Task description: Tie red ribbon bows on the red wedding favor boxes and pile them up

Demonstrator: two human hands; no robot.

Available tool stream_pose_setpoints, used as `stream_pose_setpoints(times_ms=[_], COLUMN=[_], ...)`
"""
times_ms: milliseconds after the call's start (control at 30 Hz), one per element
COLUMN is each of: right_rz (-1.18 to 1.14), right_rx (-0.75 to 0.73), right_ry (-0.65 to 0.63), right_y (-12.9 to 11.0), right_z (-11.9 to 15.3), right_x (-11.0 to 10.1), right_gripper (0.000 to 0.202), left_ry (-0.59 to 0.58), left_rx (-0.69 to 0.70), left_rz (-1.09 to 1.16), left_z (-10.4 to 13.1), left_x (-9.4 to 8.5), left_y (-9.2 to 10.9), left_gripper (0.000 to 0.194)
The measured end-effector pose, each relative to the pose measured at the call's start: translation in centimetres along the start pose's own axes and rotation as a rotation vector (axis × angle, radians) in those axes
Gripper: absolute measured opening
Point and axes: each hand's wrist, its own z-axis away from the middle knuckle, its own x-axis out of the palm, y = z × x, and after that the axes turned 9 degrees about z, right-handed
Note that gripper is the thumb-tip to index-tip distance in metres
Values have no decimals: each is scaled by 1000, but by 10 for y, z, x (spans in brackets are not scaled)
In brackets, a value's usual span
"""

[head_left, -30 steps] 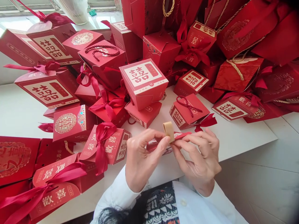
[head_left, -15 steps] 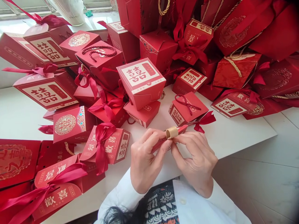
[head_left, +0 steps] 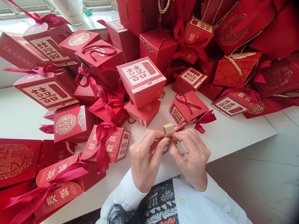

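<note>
A gold ribbon loop stands up between my fingertips, close to the table's near edge. My left hand pinches its base between thumb and forefinger. From the other side my right hand is closed on the same ribbon, its thumb and forefinger meeting the left ones. Behind and under my fingers shows a red box, mostly hidden by both hands. Just beyond the hands sits a small red box with a dark red cord bow. To the left lies a red box tied with a wide ribbon.
Many red gift boxes crowd the white table. One box is stacked on a smaller box. Large red bags with gold cords stand at the back right. A glass-like vase is by the window.
Both hands have shifted slightly left, with the right hand moving closer to the left. The gold ribbon loop has moved a little left and up.
</note>
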Motion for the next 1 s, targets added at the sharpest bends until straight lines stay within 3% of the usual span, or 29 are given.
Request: stream_pose_setpoints(times_ms=[400,767,867,1000], right_rz=[1,-31,38,-79], right_rx=[41,221,138,-19], right_ry=[-16,-4,-20,-169], right_y=[1,2,6,14], right_z=[-1,-1,-7,-19], right_x=[-6,-13,-16,-19], right_gripper=[10,15,31,13], left_ry=[-19,-66,-107,-167], left_rx=[-59,-20,38,207], left_rz=[56,-9,-49,-125], left_z=[-3,-9,-10,-9], left_x=[-3,-11,-13,-15], left_y=[-1,1,-3,-7], left_gripper=[10,12,9,27])
